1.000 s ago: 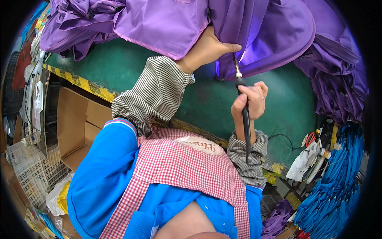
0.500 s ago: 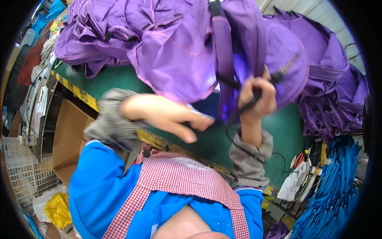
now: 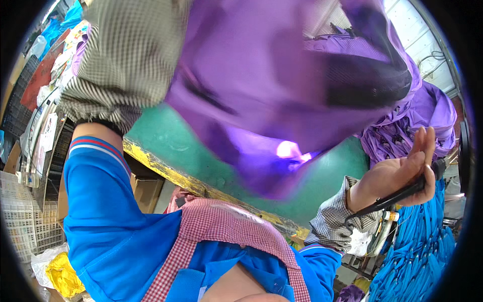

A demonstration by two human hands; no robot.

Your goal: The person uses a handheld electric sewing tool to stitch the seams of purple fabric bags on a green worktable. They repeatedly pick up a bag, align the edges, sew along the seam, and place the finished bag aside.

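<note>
A purple fabric bag (image 3: 241, 75), smeared by motion, hangs over the table and shows a dark mesh panel (image 3: 365, 80). Its lower corner catches a bright violet-white light. My left arm, in a checked sleeve cover (image 3: 136, 55), reaches up past the upper edge beside the bag; the hand itself is out of view. Over on the right, away from the bag, my right hand (image 3: 397, 181) keeps a slim black tool (image 3: 387, 202) against the palm. Some of its fingers point up and apart, and one curls round the handle. The tool's far end is hard to make out.
Beneath the bag lies a green table top (image 3: 166, 133) with a worn yellow front edge (image 3: 166, 168). More purple bags (image 3: 427, 108) are heaped at the right. Blue straps (image 3: 417, 246) hang below them. A white plastic crate (image 3: 27, 216) and a yellow bag (image 3: 64, 274) are at the left.
My left arm has swung up and forward, and a purple bag has lifted and swung across the table. My right hand has moved right and down with the black tool, away from the bag.
</note>
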